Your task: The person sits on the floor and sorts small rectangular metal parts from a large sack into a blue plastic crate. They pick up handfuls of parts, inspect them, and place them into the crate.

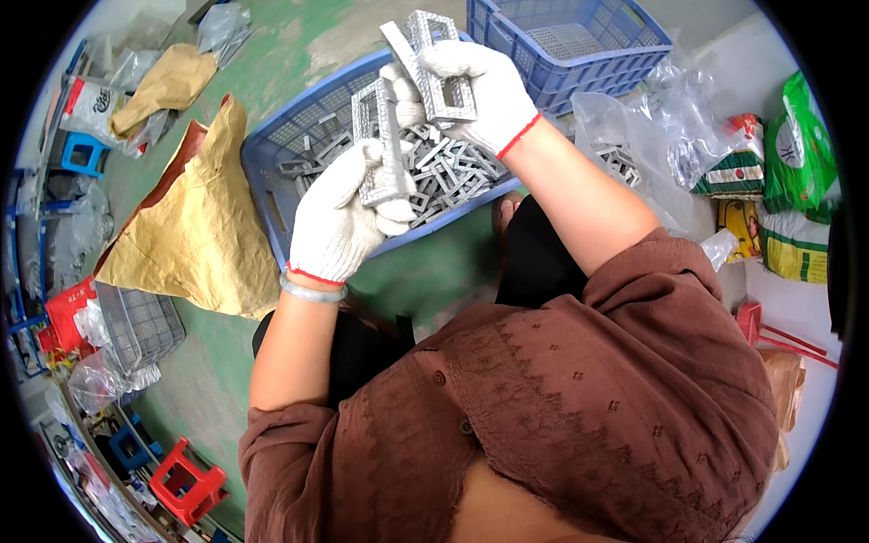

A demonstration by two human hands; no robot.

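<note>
Both my hands wear white knit gloves with red cuffs and are raised over a blue plastic basket (264, 185). My left hand (337, 213) is closed round a grey rectangular metal frame (386, 149), held upright with its open middle showing. My right hand (484, 86) grips another grey metal frame (441, 68), tilted a little, with a flat grey bar (398, 47) alongside it; I cannot tell if that bar is a separate piece. Below the hands, many similar small grey metal frames (453, 172) lie jumbled in the basket.
An upright brown paper sack (204, 226) stands left of the basket. Behind to the right is a second blue basket (579, 68). Clear plastic bags (625, 136) and green printed sacks (801, 149) line the right side. A grey crate (140, 326) and red stool (187, 480) are at left.
</note>
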